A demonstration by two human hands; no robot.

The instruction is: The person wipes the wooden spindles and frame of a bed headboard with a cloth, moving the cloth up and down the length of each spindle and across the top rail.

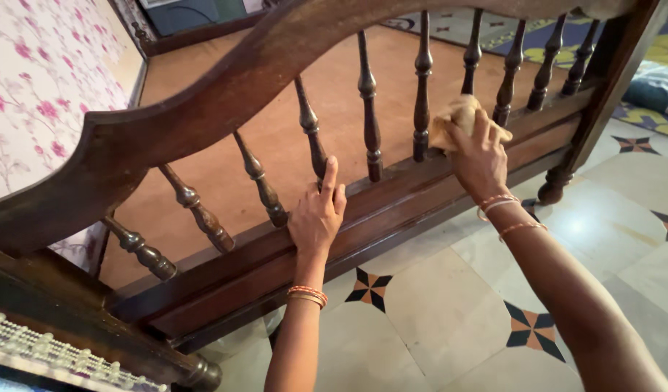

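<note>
- My right hand (481, 161) has its grip closed on a tan cloth (457, 120); I'd rub firmly around each spindle base (420, 149).
- My left hand (317, 216) grips nothing, fingers loose on the lower rail (392, 199), bracing me.

There is a single view, from a camera worn on the person's head, and it looks steeply down and forward along both outstretched arms. It sits close above a dark wooden bed rail (225, 94) whose curved top bar sweeps across the upper frame — near enough that the bar fills much of the picture. Through the turned spindles (422, 87) the view takes in the brown bed base (225, 167) beyond. At lower right it looks onto the tiled floor (436, 319). The left hand (318, 218) and right hand (479, 160) sit mid-frame — no second view shares the scene.
</note>
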